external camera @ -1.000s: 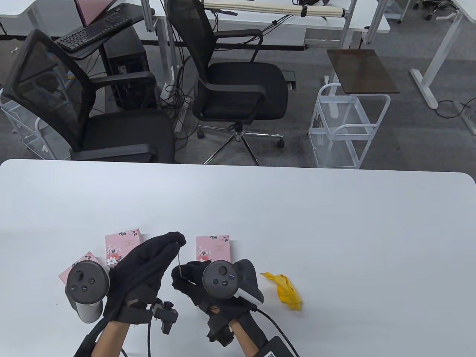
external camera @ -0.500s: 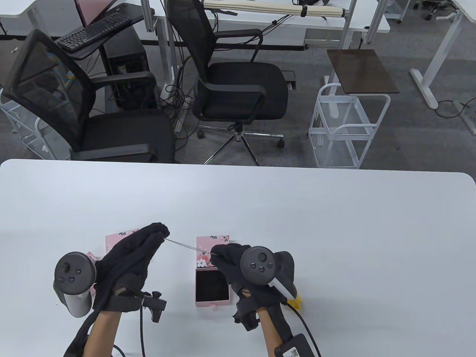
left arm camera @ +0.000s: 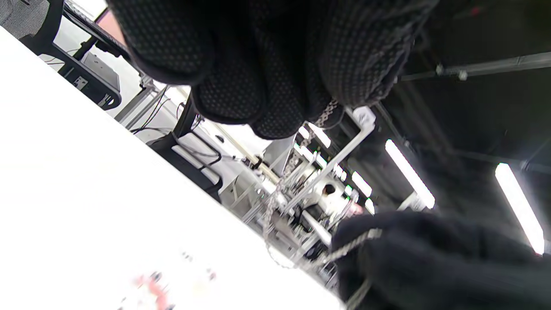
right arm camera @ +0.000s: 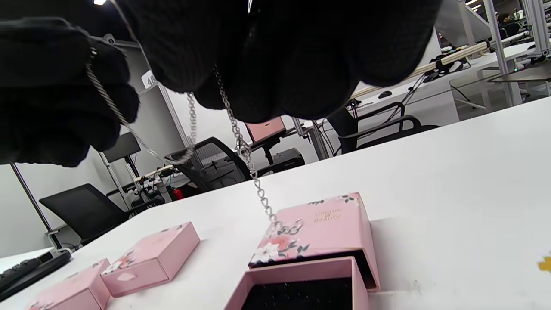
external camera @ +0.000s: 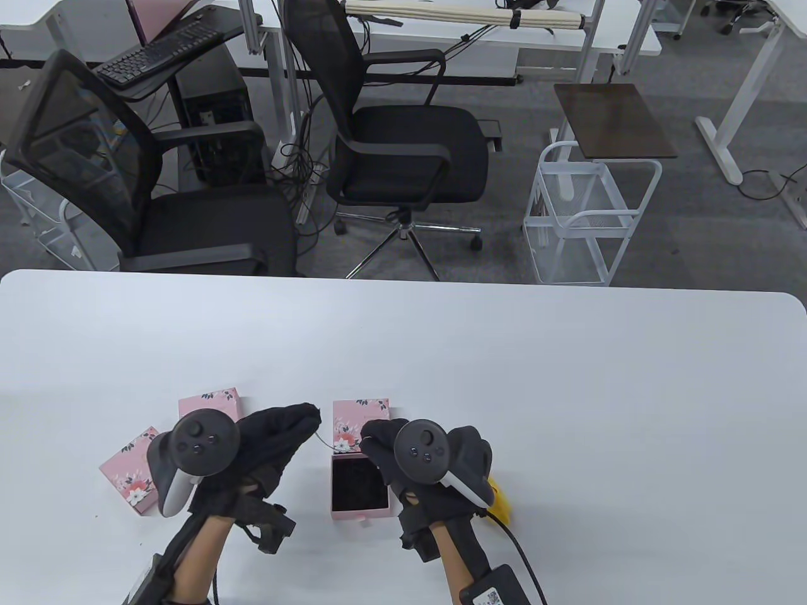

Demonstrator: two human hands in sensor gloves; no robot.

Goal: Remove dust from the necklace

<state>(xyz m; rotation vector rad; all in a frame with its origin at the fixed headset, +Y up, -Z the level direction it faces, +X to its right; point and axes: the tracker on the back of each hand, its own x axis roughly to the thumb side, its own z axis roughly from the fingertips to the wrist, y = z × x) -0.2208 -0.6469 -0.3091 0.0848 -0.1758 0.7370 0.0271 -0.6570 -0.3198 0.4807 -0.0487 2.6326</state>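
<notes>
My left hand (external camera: 265, 441) and right hand (external camera: 403, 454) each pinch the necklace (right arm camera: 241, 142) above the open box (external camera: 359, 488). The table (external camera: 504, 378) beyond lies bare to its far edge.

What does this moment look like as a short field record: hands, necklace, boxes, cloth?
left hand: pinches one end of the necklace
right hand: pinches the chain's other part; a tail hangs down
necklace: slack between the hands, above the table
open box: drawer pulled out, dark lining, nothing visible inside
closed boxes: two, on the left
yellow cloth: behind right hand, untouched
</notes>
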